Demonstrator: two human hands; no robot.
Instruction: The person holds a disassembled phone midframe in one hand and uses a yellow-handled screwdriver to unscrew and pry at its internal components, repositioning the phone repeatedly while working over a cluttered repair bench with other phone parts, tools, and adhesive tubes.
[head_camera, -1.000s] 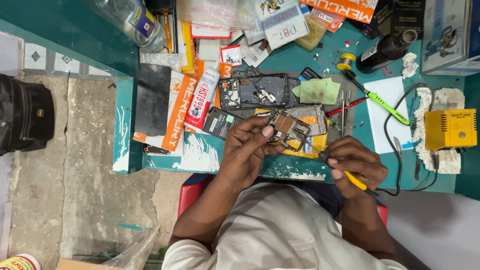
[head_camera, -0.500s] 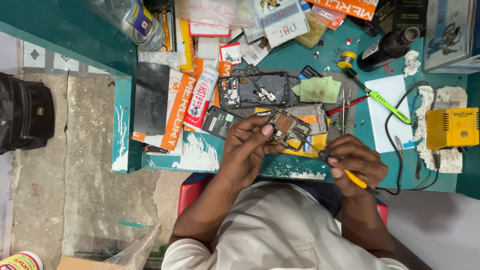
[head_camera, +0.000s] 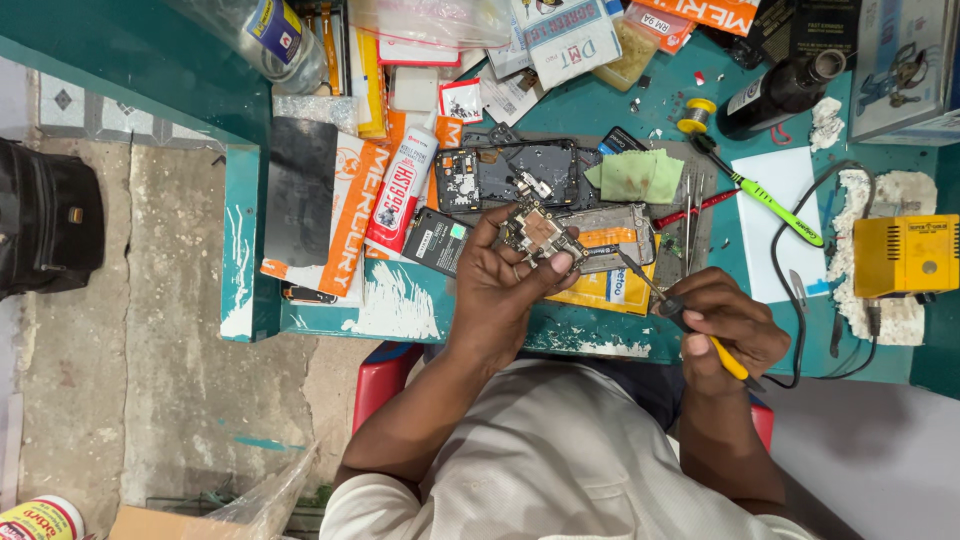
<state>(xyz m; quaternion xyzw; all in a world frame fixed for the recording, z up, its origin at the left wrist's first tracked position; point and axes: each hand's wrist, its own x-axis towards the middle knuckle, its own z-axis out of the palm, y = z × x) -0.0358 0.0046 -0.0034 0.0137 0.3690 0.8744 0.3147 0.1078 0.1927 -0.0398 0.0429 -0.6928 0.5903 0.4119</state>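
My left hand (head_camera: 500, 290) pinches a small phone circuit board (head_camera: 540, 232) between thumb and fingers, holding it just above the teal workbench (head_camera: 400, 300). My right hand (head_camera: 722, 325) grips a soldering iron (head_camera: 690, 325) with a yellow handle like a pen, its thin tip pointing up-left toward the board's right edge. An opened phone body (head_camera: 520, 175) lies flat beyond the board. A metal phone frame (head_camera: 615, 238) lies under and to the right of the board.
A yellow soldering station (head_camera: 905, 255) sits at the right with a black cable. A green screwdriver (head_camera: 770, 205), tweezers, a green cloth (head_camera: 635, 175), a white glue tube (head_camera: 400, 190), a dark bottle (head_camera: 780, 92) and packets crowd the bench. A black bag (head_camera: 45, 230) rests on the floor, left.
My left hand has turned the circuit board slightly. The right hand has kept the soldering iron near the board's right side with little movement.
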